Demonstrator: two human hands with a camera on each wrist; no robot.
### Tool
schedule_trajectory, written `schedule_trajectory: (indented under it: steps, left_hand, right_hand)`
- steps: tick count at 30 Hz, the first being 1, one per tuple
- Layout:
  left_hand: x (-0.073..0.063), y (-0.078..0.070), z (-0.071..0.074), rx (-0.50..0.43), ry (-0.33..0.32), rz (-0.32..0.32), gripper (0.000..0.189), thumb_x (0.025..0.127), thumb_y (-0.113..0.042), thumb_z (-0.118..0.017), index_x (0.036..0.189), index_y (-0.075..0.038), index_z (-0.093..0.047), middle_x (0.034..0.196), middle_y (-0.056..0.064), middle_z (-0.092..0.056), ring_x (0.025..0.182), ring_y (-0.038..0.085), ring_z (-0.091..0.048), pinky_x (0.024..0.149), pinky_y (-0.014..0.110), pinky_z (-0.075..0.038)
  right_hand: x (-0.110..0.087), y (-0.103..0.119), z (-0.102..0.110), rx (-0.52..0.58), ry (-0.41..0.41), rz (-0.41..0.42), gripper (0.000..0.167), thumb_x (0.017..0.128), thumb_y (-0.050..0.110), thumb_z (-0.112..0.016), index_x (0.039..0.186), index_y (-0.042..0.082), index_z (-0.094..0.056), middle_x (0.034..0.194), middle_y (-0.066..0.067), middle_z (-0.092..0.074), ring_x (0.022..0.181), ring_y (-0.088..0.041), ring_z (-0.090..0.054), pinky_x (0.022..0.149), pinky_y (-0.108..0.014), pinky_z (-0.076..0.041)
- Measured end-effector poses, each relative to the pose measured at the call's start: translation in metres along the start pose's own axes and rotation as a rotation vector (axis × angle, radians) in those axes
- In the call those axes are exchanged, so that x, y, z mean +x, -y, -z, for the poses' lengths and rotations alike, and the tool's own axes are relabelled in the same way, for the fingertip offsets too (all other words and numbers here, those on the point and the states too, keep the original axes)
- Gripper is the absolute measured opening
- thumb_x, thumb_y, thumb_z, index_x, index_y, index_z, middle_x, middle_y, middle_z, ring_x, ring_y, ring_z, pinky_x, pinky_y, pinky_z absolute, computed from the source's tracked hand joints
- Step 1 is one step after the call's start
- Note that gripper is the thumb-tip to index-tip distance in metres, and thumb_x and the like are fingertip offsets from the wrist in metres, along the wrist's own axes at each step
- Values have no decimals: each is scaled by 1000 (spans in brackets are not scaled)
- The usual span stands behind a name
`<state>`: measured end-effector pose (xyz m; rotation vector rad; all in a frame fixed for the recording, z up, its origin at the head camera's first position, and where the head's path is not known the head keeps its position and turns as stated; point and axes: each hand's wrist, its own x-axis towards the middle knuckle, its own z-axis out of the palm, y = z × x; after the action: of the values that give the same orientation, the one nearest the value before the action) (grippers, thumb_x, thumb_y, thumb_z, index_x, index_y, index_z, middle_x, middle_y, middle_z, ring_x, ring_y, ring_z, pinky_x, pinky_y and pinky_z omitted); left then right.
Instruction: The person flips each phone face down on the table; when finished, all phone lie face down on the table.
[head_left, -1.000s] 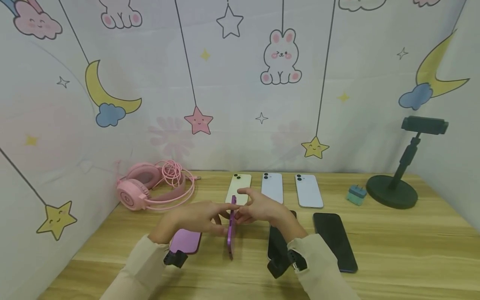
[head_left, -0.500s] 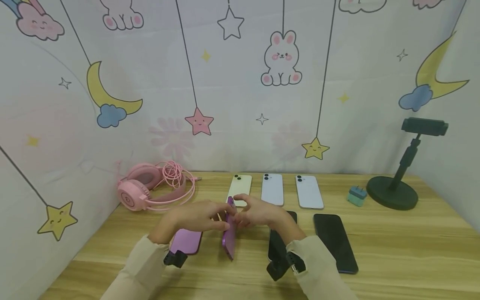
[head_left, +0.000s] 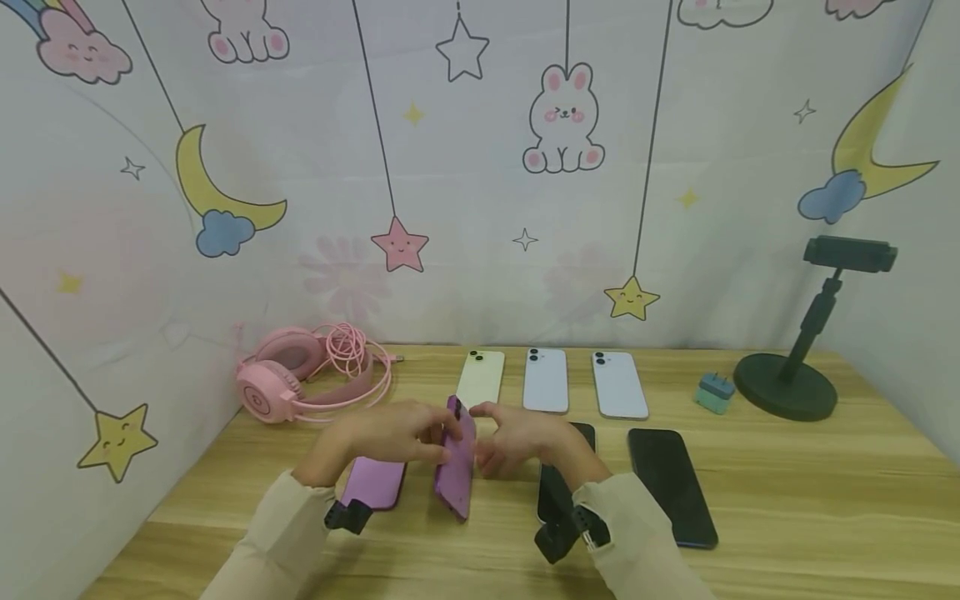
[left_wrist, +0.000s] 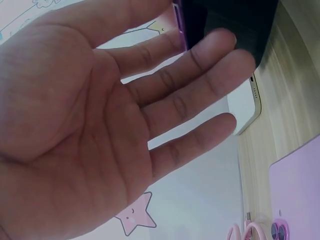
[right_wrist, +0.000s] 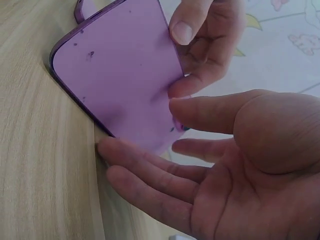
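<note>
A purple smartphone [head_left: 455,479] stands tilted on edge over the table, its back toward my right side. My left hand [head_left: 390,432] pinches its side between thumb and fingers; in the left wrist view several fingers overlap the dark screen [left_wrist: 235,25]. Just to the right is my right hand [head_left: 521,437], fingers spread, with thumb and fingertips close at the phone's back and edge in the right wrist view. Small dark marks dot the purple back [right_wrist: 120,65]. A second purple phone [head_left: 377,483] lies back up below my left wrist.
Along the back lie a pale yellow phone [head_left: 482,377] and two white phones [head_left: 546,382]. Two dark phones [head_left: 672,487] lie at right, one partly under my right wrist. Pink headphones [head_left: 272,383] sit back left; a charger plug [head_left: 715,393] and black stand [head_left: 786,385] back right.
The purple phone has turned from nearly edge-on so that its back shows more, and its top leans left. My right fingers have drawn slightly away from it; my left hand keeps hold.
</note>
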<state>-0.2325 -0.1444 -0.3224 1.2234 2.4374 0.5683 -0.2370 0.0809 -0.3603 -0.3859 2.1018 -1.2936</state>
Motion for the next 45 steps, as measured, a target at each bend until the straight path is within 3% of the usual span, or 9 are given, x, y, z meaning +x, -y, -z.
schedule_trajectory:
  steps: [6, 17, 26, 38, 45]
  left_hand:
    - [1, 5, -2, -10, 13, 30, 23, 96, -15, -65, 117, -6, -65, 82, -6, -60, 71, 6, -54, 66, 24, -46]
    - [5, 14, -8, -36, 34, 24, 27, 94, -15, -68, 119, -6, -64, 77, -5, -58, 67, 3, -51, 62, 23, -45]
    - [8, 13, -12, 10, 66, 130, 31, 95, -22, -67, 124, -14, -61, 79, -6, -58, 70, 4, -52, 66, 26, -45]
    - [10, 11, -20, -38, 124, 187, 34, 96, -23, -66, 127, -18, -56, 78, -4, -63, 69, 5, -55, 69, 27, -46]
    - [10, 6, -20, -32, 149, 273, 41, 96, -23, -65, 135, -18, -52, 78, -4, -64, 70, 6, -56, 72, 28, -46]
  right_hand:
    - [-2, -1, 0, -2, 13, -5, 62, 98, 7, -60, 154, 10, -32, 96, -17, -70, 90, -30, -70, 81, -43, -56]
    - [-4, -4, 4, -23, -14, -18, 63, 97, 7, -60, 154, 10, -32, 96, -16, -69, 90, -28, -69, 82, -42, -56]
    - [-4, -6, 8, -37, -18, -23, 62, 98, 5, -58, 154, 8, -31, 94, -16, -70, 90, -27, -70, 85, -41, -55]
    - [-6, -3, 7, -71, -13, -32, 64, 96, 4, -59, 154, 8, -31, 87, -16, -69, 83, -24, -70, 80, -38, -56]
    - [-6, -3, 6, -39, 1, -26, 61, 100, 7, -57, 154, 7, -30, 89, -17, -70, 80, -26, -72, 76, -38, -58]
